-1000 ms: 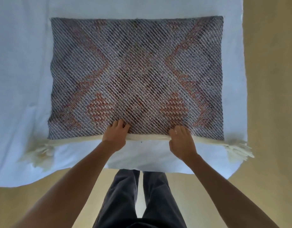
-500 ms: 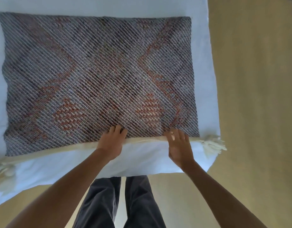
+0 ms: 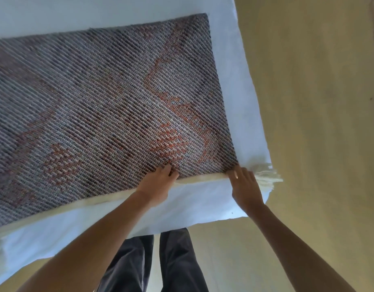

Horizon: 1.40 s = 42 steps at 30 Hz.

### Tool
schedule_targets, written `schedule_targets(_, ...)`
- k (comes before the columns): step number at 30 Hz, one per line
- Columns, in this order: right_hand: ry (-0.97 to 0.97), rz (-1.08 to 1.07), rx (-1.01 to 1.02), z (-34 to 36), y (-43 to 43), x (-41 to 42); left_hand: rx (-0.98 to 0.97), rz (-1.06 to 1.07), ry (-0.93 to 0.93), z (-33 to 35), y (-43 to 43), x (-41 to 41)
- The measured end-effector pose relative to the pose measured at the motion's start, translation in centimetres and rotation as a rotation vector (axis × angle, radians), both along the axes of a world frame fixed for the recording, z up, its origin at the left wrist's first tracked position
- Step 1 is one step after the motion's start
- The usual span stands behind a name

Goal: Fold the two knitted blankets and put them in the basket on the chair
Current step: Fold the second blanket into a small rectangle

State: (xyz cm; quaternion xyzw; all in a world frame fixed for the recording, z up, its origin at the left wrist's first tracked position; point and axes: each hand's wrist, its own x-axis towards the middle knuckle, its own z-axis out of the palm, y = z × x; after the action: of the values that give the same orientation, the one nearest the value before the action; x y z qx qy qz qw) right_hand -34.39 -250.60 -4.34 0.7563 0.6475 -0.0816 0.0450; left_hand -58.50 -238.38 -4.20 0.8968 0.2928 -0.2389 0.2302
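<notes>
Both hands, left hand and right hand, press flat (fingers together) on the blanket edge.

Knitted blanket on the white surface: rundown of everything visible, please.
The knitted blanket lies spread flat on the white sheet, running out of frame at left. It is a coarse grey-purple diagonal knit with rust-orange diamond and zigzag motifs. A cream border runs along the near edge, ending in a cream tassel at the right corner. The left hand presses on the near edge; the right hand rests at the tasselled corner.
</notes>
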Motion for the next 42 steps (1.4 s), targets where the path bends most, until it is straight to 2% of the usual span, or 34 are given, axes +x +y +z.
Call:
schedule_targets(3, 0.008, -0.105, -0.037, -0.1, -0.4, 0.0, -0.057, -0.125, -0.037, 0.2, 0.2, 1.7)
schedule_targets(6, -0.009, -0.157, -0.103, 0.0, -0.3, 0.5, -0.019, -0.067, -0.059, 0.3, 0.0, 3.8)
schedule_targets(8, 0.035, -0.188, -0.099, 0.2, -0.4, 1.0, -0.041, -0.042, 0.016, 0.2, -0.5, 4.7)
schedule_targets(12, 0.225, -0.365, -0.041, 0.4, 1.8, 1.4, -0.153, 0.129, 0.038, 0.6, -0.2, 5.8)
schedule_targets(17, 0.477, -0.659, -0.158, 0.1, 7.3, 1.2, -0.138, 0.242, 0.01, 1.5, 2.1, 6.7)
schedule_targets(20, 0.582, -0.797, -0.205, 0.7, 9.1, 1.2, -0.164, 0.416, -0.029, 1.9, 3.7, 7.1)
schedule_targets(25, 0.552, -0.657, -0.145, 2.7, 9.6, -1.5, -0.165, 0.62, -0.19, 3.2, 6.2, 8.6)
schedule_targets(32, 0.628, -0.422, -0.027, 5.9, 10.6, -9.6, -0.149, 0.871, -0.355, 6.4, 11.7, 11.2)
schedule_targets(36, 0.706, -0.33, -0.035, 7.1, 11.2, -14.4, -0.087, 0.944, -0.392, 7.5, 14.1, 9.0)
schedule_targets(39, 0.737, -0.27, -0.064, 7.8, 11.4, -18.0, -0.013, 1.006, -0.487, 8.2, 15.4, 5.9)
schedule_targets(42, 0.768, -0.254, -0.094, 8.3, 11.8, -21.4, 0.075, 0.982, -0.539, 8.8, 16.7, 1.8)
